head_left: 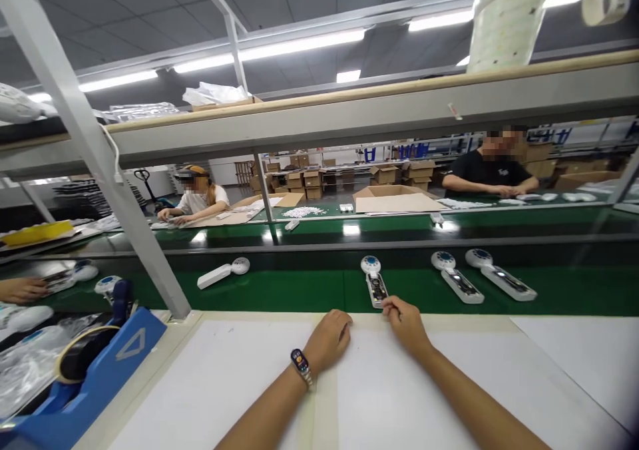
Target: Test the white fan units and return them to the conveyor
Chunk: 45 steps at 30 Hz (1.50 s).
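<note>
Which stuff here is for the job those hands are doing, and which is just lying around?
Probably for the job:
the white gadget at the right hand
the two open gadgets to its right
the green belt under them

Probably just lying around:
the blue tape dispenser
the cardboard boxes at the back
the plastic bag up high

Right hand (pixel 408 325): at near end of white device (pixel 374 283)
Left hand (pixel 329 340): over worktop (pixel 325 410)
Green belt (pixel 299 285): under device

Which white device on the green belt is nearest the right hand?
The open device with its lower end at the right hand; the open pair rightward and all others lie farther off.
</note>
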### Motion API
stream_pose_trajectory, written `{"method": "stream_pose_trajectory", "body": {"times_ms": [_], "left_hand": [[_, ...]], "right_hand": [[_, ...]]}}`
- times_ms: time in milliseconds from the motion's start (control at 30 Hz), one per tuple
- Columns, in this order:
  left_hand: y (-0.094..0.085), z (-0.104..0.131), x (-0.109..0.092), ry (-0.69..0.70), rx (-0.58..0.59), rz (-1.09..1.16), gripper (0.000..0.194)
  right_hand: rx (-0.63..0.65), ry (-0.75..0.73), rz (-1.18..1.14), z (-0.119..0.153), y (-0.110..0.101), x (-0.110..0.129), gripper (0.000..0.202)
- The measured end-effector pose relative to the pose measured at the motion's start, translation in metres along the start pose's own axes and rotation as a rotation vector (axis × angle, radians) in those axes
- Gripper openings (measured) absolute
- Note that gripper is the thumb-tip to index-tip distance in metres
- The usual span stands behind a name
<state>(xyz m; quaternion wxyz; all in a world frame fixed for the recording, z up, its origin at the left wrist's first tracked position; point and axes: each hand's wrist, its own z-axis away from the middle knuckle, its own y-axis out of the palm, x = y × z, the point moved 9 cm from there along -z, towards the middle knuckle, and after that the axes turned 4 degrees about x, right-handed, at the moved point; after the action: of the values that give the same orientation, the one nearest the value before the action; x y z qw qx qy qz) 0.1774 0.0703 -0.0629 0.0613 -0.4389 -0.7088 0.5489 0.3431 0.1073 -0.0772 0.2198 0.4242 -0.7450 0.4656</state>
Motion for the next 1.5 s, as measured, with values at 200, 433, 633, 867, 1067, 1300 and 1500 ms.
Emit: {"method": "stream_pose_trajectory", "body": {"times_ms": [200,433,633,867,1067,1300,1500], "left_hand": [[0.0,-0.001,-0.003,0.023,0.027,-0.009,0.023],[0.0,-0.002,0.0,0.052,0.036,0.012,0.026],[0.0,-0.004,-0.002,0.064,0.029,0.019,0.025],[-0.001,-0.004,-0.004,0.062,0.009,0.012,0.028],[0.0,0.0,-0.001,0.011,0.007,-0.019,0.036],[-0.023,0.003,0.008,-0.17,-0.233,0.061,0.071],[-0.03,0.005,0.025,-0.2,-0.305,0.128,0.067]], "right_hand": [[0.189,-0.051,0.069,0.007,0.024,0.017,0.022],[-0.219,0.268,0.278,-0.012,-0.067,-0.045,0.026],[-0.351,0.574,0.386,0.004,-0.119,-0.096,0.057],[-0.249,0.6,0.31,0.002,-0.079,-0.088,0.043],[-0.21,0.584,-0.042,0.002,-0.073,-0.082,0.027],[-0.107,0.486,-0.715,0.018,-0.026,-0.043,0.038],[0.253,0.273,-0.958,0.049,0.026,0.035,0.043]]}}
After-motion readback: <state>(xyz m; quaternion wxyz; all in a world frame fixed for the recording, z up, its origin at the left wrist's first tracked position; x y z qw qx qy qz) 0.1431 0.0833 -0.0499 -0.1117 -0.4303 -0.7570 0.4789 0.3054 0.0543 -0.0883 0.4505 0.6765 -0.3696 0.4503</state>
